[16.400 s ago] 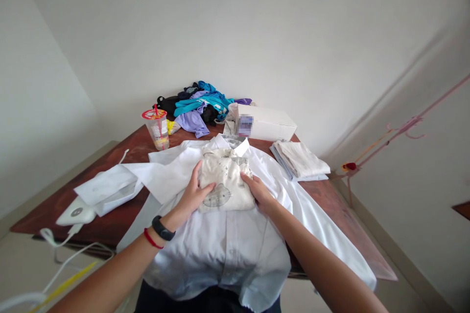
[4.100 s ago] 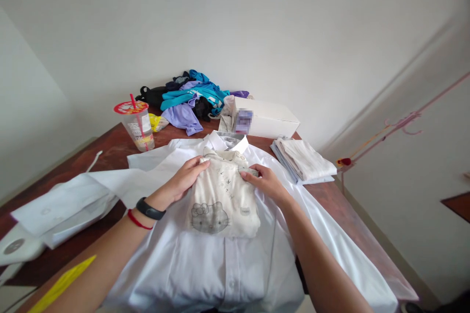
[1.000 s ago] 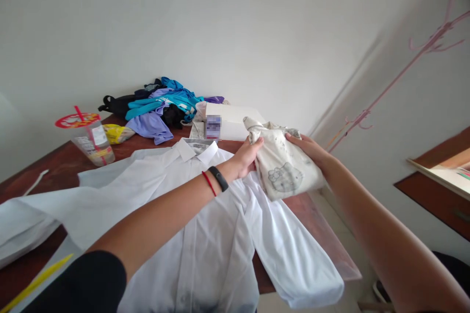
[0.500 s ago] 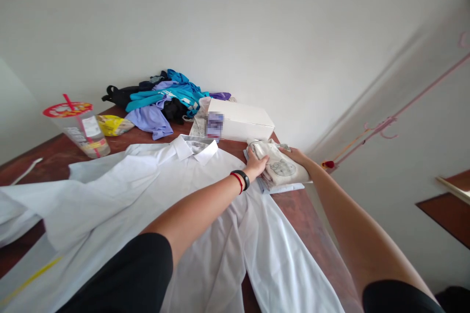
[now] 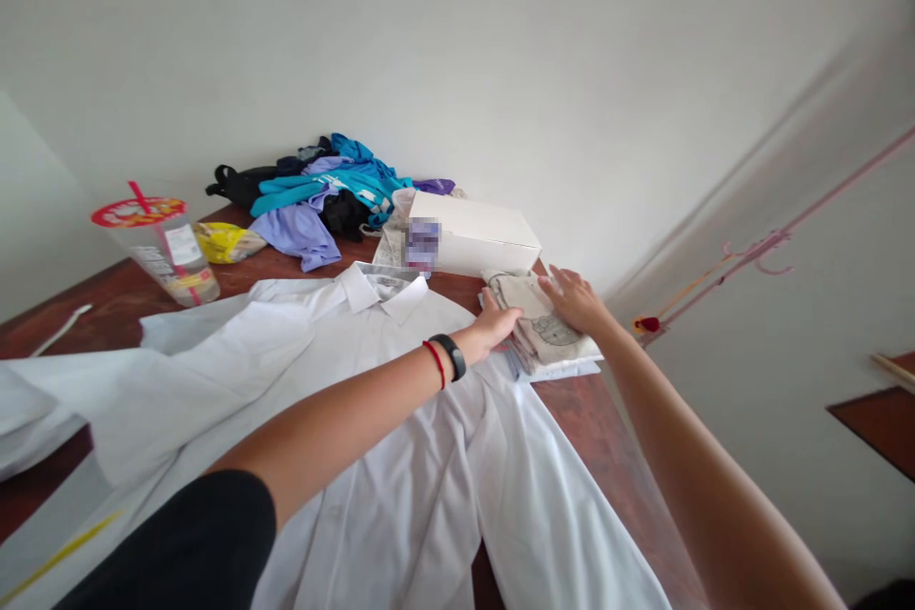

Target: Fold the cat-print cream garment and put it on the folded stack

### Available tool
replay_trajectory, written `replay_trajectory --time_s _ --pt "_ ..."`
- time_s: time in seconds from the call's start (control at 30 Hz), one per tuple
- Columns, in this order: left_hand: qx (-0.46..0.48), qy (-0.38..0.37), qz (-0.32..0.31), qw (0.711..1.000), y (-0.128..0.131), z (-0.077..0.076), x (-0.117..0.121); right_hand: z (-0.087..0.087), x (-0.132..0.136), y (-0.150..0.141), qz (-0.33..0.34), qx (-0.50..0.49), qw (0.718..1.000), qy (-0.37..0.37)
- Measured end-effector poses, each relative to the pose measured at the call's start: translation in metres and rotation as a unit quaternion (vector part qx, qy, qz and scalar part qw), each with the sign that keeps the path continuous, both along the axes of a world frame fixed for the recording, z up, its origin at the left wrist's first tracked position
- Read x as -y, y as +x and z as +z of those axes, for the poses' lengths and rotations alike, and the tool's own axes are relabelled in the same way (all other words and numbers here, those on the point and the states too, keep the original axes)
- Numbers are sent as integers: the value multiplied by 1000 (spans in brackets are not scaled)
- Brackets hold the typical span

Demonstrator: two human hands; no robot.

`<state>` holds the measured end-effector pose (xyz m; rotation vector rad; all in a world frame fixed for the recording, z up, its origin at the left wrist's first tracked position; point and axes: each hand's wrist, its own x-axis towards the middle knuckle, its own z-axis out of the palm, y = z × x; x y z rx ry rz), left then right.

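Note:
A folded cream garment with a grey printed picture (image 5: pixel 554 329) lies on top of a folded light-blue cloth (image 5: pixel 582 370) at the right of the table. My left hand (image 5: pixel 495 324) rests against its left edge, thumb apart from the other fingers. Over its upper right part lies my right hand (image 5: pixel 576 298), fingers stretched out and spread. Neither hand grips the fabric. A white collared shirt (image 5: pixel 372 353) is spread out across the table beneath my left forearm, its collar toward the wall.
Behind the folded garments stands a white box (image 5: pixel 478 233). A heap of blue, purple and black clothes (image 5: pixel 329 186) lies against the wall. To the left are a plastic cup with a red straw (image 5: pixel 168 253) and a yellow packet (image 5: pixel 227 242). A pink rod with hooks (image 5: pixel 758 253) runs along the right.
My right hand has moved from the garment's far right edge onto its top, fingers now spread. My left hand has loosened and drawn slightly back toward me. The view has shifted slightly.

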<state>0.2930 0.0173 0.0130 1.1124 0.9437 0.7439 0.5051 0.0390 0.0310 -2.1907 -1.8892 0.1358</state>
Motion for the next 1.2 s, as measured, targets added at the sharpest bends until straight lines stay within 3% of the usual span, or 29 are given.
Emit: replay_trajectory --time_s 0.13,0.3,0.4,0.53,0.7,0.83,0.97,1.2 --pt "-27 -5 -74 997 -56 4 32 -17 25 -31 31 56 996 -55" --pt "-56 84 -72 992 -135 4 66 -25 24 -33 32 66 992 -101" --pt "-50 125 -92 987 -177 1 73 -26 15 -30 32 73 990 -114" --pt "-72 121 -118 983 -216 -13 66 -27 8 -33 27 85 985 -150" --pt "-73 112 -93 987 -233 -48 47 -32 11 -39 12 109 990 -85" --pt "-73 199 -84 974 -234 -66 49 -32 18 -33 12 105 993 -48" --pt "-126 280 -112 945 -237 -62 60 -21 21 -27 15 103 990 -94" --pt "-185 315 -121 923 -239 -54 64 -6 18 -39 6 117 981 -152"
